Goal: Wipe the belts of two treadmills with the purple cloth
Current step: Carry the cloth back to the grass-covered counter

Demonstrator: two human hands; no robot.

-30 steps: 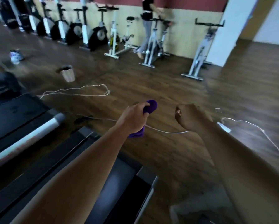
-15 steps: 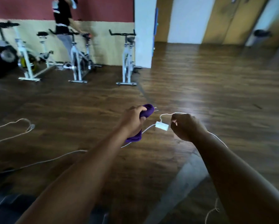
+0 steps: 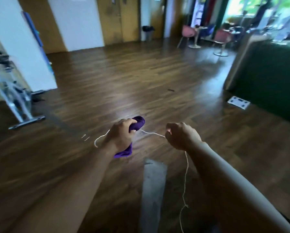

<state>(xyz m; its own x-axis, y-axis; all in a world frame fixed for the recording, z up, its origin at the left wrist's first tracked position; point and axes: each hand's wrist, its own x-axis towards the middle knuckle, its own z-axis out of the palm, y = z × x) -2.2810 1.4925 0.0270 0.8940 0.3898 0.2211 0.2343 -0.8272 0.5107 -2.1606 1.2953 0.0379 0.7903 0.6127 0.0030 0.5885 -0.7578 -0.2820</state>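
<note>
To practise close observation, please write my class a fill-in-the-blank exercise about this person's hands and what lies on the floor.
1. The left hand grips a cloth coloured ____.
2. The right hand is curled into a ____.
3. The thin cord lying across the floor is ____ in colour.

Missing words: purple; fist; white.

Dark wood floor (image 3: 140, 78) shines under daylight from windows (image 3: 258, 7) at the far right. A white pillar (image 3: 19, 47) stands left, a blurred bike (image 3: 14, 98) beside it. Yellow doors (image 3: 117, 21), a bin (image 3: 147, 33) and pink chairs (image 3: 189, 33) line the back. A green block (image 3: 267, 81) stands right.
</note>
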